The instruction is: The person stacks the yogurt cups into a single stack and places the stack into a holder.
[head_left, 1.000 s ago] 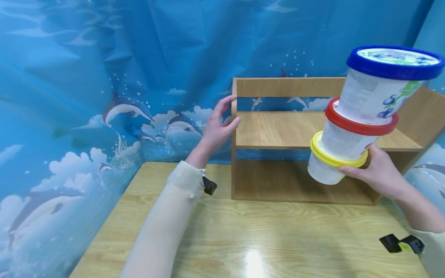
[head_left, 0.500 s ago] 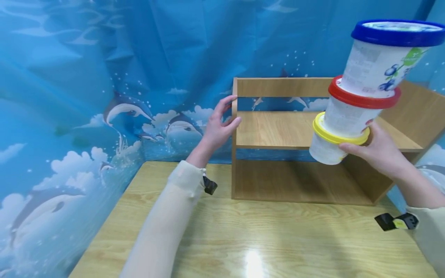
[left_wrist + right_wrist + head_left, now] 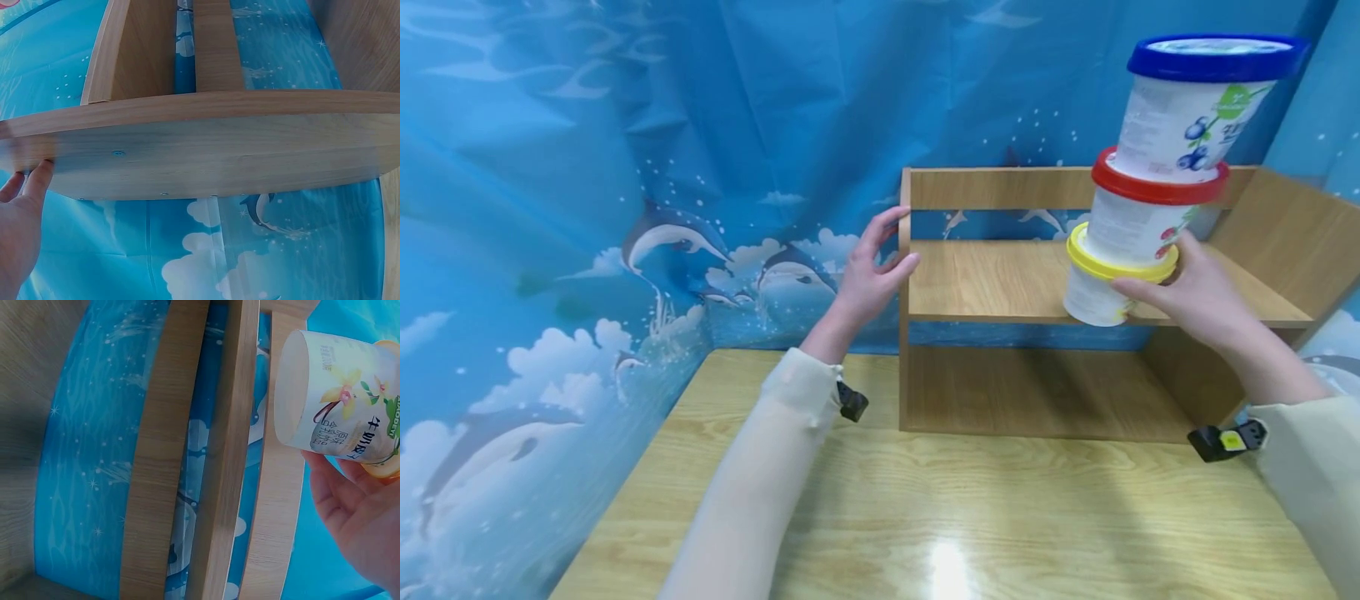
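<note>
My right hand [image 3: 1206,292] grips the bottom tub [image 3: 1093,292], white with a yellow lid, at its rim. On that lid stands a white tub with a red lid [image 3: 1135,225], and on top a larger white tub with a blue lid [image 3: 1180,125]. The stack leans a little to the right, in front of the upper shelf board [image 3: 985,279] of a wooden shelf. In the right wrist view the bottom tub [image 3: 350,394] shows a flower print. My left hand [image 3: 872,271] touches the shelf's left side panel [image 3: 212,159] with its fingers spread.
The shelf's lower board [image 3: 985,387] lies under the upper one, on a wooden table [image 3: 865,517]. A back rail [image 3: 1000,188] runs along the top. Blue sheeting [image 3: 775,100] with dolphins hangs behind and to the sides.
The right hand has raised the stack of tubs, then shifted it left toward the upper shelf board. The stack now leans less. My left hand has stayed in place.
</note>
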### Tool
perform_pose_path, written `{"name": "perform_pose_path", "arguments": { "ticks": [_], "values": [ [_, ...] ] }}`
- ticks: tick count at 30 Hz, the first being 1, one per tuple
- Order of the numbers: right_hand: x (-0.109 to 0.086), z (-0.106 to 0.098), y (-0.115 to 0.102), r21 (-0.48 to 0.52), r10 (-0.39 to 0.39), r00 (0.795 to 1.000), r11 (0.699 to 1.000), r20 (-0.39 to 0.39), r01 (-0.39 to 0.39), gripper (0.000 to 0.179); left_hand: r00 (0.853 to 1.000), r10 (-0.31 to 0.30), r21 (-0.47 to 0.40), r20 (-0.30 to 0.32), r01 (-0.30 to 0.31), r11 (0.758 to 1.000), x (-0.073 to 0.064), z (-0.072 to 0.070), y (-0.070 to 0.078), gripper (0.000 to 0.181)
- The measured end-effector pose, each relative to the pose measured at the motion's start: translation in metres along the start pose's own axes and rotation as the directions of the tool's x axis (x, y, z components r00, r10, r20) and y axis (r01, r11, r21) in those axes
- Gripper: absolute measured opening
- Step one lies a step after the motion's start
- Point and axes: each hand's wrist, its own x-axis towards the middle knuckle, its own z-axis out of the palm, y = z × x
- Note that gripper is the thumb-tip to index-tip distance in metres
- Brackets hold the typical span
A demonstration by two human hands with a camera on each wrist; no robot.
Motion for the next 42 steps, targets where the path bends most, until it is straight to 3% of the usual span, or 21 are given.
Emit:
{"name": "perform_pose_path", "arguments": {
  "ticks": [6, 27, 42],
  "values": [
    [0.010, 0.006, 0.000, 0.001, 0.054, 0.998, 0.999, 0.014, -0.054, 0.074, 1.000, -0.002, 0.000, 0.001, 0.002, 1.000, -0.001, 0.001, 0.000, 0.055],
    [0.034, 0.029, 0.008, 0.058, 0.117, 0.992, 0.991, 0.041, -0.119, 0.087, 1.000, -0.003, -0.005, 0.002, 0.003, 1.000, -0.003, 0.001, -0.003, 0.056],
    [0.050, 0.037, 0.012, 0.106, 0.145, 0.989, 0.984, -0.002, -0.144, 0.087, 1.000, -0.001, -0.004, 0.000, 0.001, 1.000, -0.001, 0.000, 0.000, 0.056]
  ]
}}
